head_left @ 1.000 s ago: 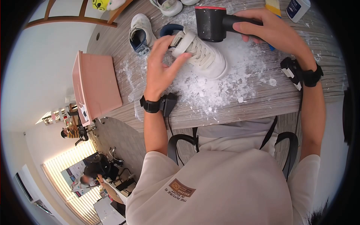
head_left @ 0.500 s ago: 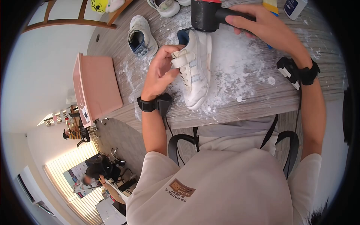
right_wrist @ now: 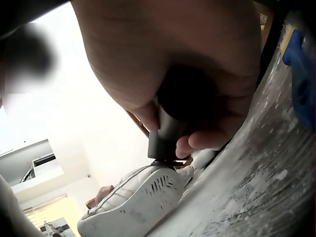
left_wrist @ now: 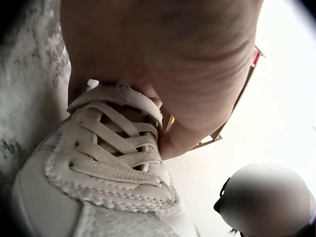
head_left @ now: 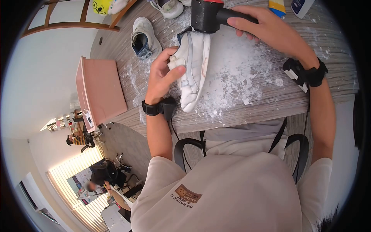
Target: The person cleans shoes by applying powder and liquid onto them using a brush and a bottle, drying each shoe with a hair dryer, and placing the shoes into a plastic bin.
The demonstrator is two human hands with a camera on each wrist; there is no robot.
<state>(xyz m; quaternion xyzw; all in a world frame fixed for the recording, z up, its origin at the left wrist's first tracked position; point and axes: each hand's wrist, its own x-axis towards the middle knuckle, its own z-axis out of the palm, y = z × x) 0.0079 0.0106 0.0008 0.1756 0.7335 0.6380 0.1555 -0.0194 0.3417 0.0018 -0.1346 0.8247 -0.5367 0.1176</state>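
My left hand (head_left: 161, 77) grips a white shoe (head_left: 190, 81) by its tongue and strap; the shoe is tipped on its side, toe toward me, sole facing right. Laces and part of the strap of the shoe (left_wrist: 113, 153) show in the left wrist view, under the left hand (left_wrist: 163, 59). My right hand (head_left: 270, 31) holds the handle of a black tool (head_left: 205, 17) with a red top, its head at the shoe's heel. In the right wrist view the tool (right_wrist: 165, 140) meets or overlaps the heel end of the shoe (right_wrist: 133, 202); actual contact is unclear.
White powder and flakes cover much of the wooden table (head_left: 247, 112). Another white shoe (head_left: 146, 38) stands behind the left hand, more shoes (head_left: 170, 7) at the back. A brush (head_left: 277, 7) and bottle (head_left: 301, 7) lie back right. A pink bin (head_left: 102, 87) is at left.
The shoe has turned from laces up onto its side, its toe swinging toward me, and has shifted left with the left hand. The right hand has moved the tool left and slightly back.
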